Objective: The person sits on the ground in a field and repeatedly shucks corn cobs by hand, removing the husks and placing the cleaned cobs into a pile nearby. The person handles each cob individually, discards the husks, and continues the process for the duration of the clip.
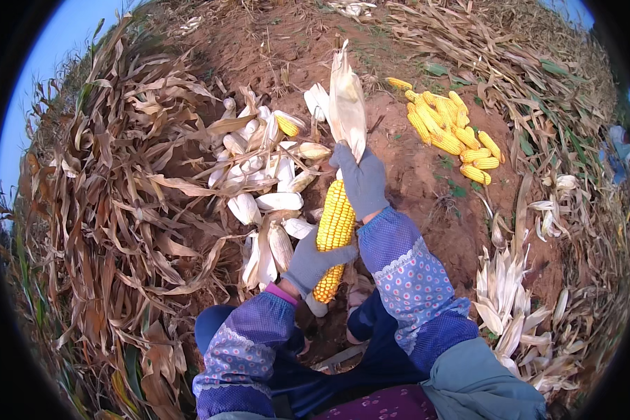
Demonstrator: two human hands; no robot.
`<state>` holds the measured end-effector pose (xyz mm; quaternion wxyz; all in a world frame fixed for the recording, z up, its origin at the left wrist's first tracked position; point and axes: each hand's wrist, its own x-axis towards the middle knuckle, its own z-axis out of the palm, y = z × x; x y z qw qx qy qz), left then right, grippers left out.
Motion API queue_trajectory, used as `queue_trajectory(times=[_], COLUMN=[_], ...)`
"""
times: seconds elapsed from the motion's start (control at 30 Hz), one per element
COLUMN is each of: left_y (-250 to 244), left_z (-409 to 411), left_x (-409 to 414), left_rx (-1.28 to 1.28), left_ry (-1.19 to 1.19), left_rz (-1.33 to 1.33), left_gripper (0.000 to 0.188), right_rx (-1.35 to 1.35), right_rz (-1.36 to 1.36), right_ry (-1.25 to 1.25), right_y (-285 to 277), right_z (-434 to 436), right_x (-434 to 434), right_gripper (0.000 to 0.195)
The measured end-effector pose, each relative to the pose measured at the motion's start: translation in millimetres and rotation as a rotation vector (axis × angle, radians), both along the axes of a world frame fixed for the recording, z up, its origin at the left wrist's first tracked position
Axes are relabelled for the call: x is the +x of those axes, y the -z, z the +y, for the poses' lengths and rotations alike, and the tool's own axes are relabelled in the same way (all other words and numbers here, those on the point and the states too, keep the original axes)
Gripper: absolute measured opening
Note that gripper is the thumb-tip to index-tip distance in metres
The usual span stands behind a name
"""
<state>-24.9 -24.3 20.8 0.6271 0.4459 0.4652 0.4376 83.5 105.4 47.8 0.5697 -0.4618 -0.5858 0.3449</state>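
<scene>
A large yellow ear of corn (337, 215) is held in front of me, its kernels bare. My left hand (317, 262), in a grey knit glove, grips the lower half of the ear with the thumb across it. Around the husk at the ear's upper end closes my right hand (361, 176), gloved the same way. The pale dry husk (346, 100) sticks up beyond the right hand, pulled back off the kernels. Left of the ear lies a heap of corn ears still in husks (252, 163), one showing yellow kernels at its tip.
To the right, a pile of bare yellow ears (446, 123) rests on red soil (420, 194). Dry corn stalks (131, 184) are heaped along the left, with more stalks (504, 52) at the upper right. Stripped husks (504, 289) lie at the lower right. A person (618, 152) is partly visible at the right rim.
</scene>
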Motion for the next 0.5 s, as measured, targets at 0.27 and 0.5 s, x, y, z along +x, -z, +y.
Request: queue_trajectory(times=[0.27,0.5], left_y=[12,9], left_z=[-4,0], left_x=[-13,-7], left_rx=[-0.055,0.122], left_ry=[0.103,-0.003], left_rz=[-0.018,0.635], left_gripper=[0.062,0.077], right_rx=[-0.250,-0.001], right_rz=[-0.102,-0.178], right_ry=[-0.090,0.003], right_y=[-20,-10], right_z=[-3,-15], right_x=[-5,-19], right_gripper=[0.041,0.042])
